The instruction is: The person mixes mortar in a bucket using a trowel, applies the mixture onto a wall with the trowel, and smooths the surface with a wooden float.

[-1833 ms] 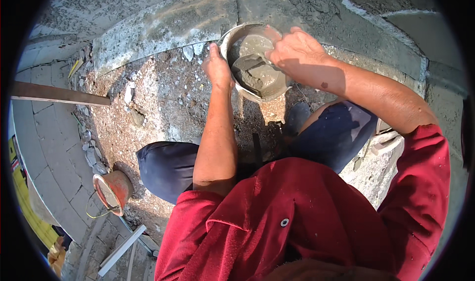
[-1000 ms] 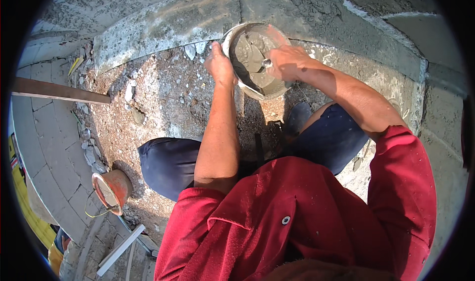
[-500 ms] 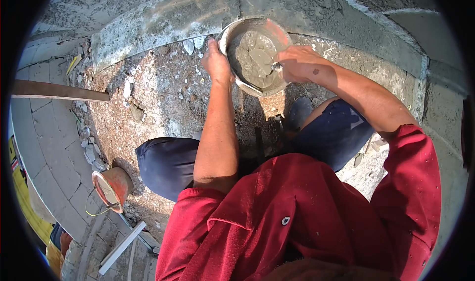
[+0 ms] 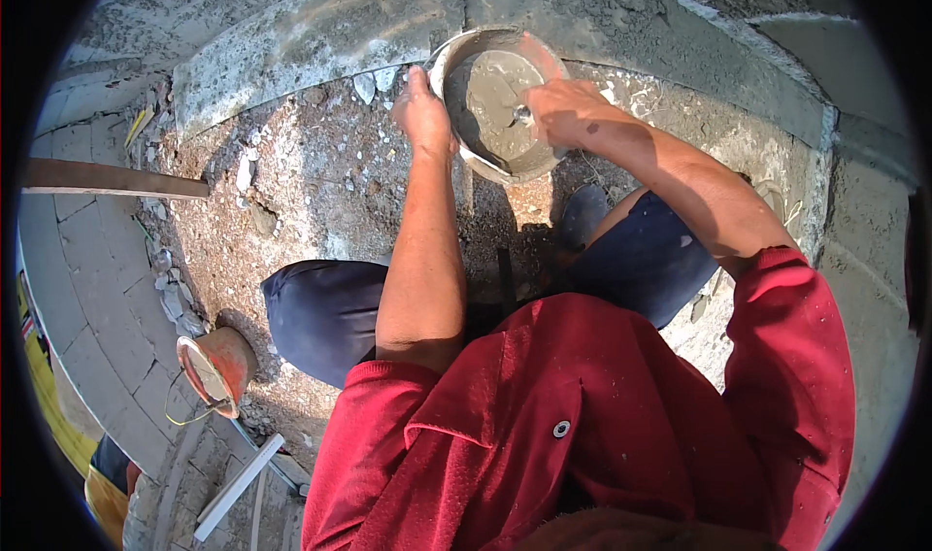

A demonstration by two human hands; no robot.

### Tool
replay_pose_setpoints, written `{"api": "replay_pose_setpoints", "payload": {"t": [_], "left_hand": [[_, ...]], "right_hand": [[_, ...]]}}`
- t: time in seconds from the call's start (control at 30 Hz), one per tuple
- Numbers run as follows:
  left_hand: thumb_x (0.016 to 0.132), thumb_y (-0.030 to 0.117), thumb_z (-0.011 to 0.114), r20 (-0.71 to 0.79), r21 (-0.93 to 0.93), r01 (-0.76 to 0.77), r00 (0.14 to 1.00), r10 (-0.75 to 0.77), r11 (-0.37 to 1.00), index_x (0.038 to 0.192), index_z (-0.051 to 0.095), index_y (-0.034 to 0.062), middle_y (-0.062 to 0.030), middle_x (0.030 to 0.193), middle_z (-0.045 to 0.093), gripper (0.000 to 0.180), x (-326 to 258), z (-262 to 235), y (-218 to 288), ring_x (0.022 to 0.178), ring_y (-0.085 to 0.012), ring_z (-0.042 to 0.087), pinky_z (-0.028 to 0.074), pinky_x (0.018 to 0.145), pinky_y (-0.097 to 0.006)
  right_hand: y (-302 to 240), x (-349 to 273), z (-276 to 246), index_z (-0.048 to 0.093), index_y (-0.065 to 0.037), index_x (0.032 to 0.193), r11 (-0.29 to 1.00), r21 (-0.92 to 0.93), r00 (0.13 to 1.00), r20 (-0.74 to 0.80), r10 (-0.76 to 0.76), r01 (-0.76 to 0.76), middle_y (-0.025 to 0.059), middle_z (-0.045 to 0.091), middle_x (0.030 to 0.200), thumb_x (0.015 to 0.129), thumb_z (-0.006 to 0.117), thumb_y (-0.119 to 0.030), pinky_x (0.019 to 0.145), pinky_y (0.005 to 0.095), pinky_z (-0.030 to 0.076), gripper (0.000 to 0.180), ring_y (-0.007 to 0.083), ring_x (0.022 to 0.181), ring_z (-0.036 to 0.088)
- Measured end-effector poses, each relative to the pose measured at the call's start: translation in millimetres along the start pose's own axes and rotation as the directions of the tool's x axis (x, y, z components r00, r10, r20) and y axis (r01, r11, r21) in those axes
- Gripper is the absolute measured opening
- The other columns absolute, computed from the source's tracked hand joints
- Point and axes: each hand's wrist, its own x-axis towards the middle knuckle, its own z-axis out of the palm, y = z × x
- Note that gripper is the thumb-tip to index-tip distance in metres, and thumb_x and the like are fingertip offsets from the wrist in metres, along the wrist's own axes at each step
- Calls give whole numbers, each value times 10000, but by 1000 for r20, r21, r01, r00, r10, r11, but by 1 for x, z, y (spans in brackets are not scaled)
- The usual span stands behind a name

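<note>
A round bucket [image 4: 456,129] with a mortar-smeared rim and a reddish patch stands in front of me, tilted slightly. Wet grey mortar [image 4: 490,85] fills much of it. At its left side, my left hand [image 4: 423,114] is closed on the bucket's rim. Over the right rim reaches my right hand [image 4: 563,112], its fingers wrapped round the handle of a trowel [image 4: 522,115]. Only the metal neck by the hand shows plainly; the blade is down in the mortar and hard to make out.
An orange-red bucket [image 4: 231,362] lies tipped at the left. A wooden plank [image 4: 116,178] juts in from the left, and a pale bar [image 4: 238,488] lies lower left. A concrete slab edge [image 4: 320,51] runs behind the mortar bucket. Rubble [image 4: 175,299] lines the gravelly ground.
My right hand has moved left and slightly up over the bucket, carrying the trowel through the mortar. The mortar surface looks smoother. My left hand keeps its hold on the rim.
</note>
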Motion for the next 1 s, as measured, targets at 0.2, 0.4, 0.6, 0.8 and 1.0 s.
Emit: {"api": "replay_pose_setpoints", "payload": {"t": [0.2,0.4,0.6,0.8,1.0], "left_hand": [[1072,312,567,-67,71,-30,997,34,997,946,715,-62,-89,881,692,422,0,-29,20,744,-179,591,500,713,-370],[1088,297,544,0,-10,-12,1000,12,1000,963,722,-60,-85,877,695,418,9,-8,-4,737,-175,594,505,713,-356],[1070,292,562,-53,58,-6,999,9,998,928,711,-49,-72,857,683,398,8,-20,6,718,-164,577,500,686,-361],[1058,316,593,-81,59,-44,996,49,997,866,683,-31,-61,827,649,407,17,-43,5,717,-172,566,493,681,-373],[1069,314,585,-4,-30,27,1000,-27,999,897,677,-25,-63,854,650,392,14,-6,0,744,-164,555,489,715,-355]], "right_hand": [[-6,-40,-36,707,-64,1253,978,80,975,101,-200,193,191,760,1037,913,666,-168,975,470,541,358,348,1074,718],[-17,-17,42,685,-83,1332,972,-53,971,-53,-232,229,204,761,999,889,708,-167,985,451,531,451,350,1039,728],[-5,-17,-25,713,-47,1191,998,5,998,21,-67,67,135,749,1082,883,677,-110,960,453,547,317,321,1070,712],[-19,-23,-20,719,-18,1163,974,9,971,81,-224,224,177,752,1084,875,685,-151,951,461,557,319,351,1085,710],[-6,15,13,695,-84,1318,1000,31,1000,10,0,-1,206,744,1130,892,685,-170,955,478,553,435,357,1103,706]]}}
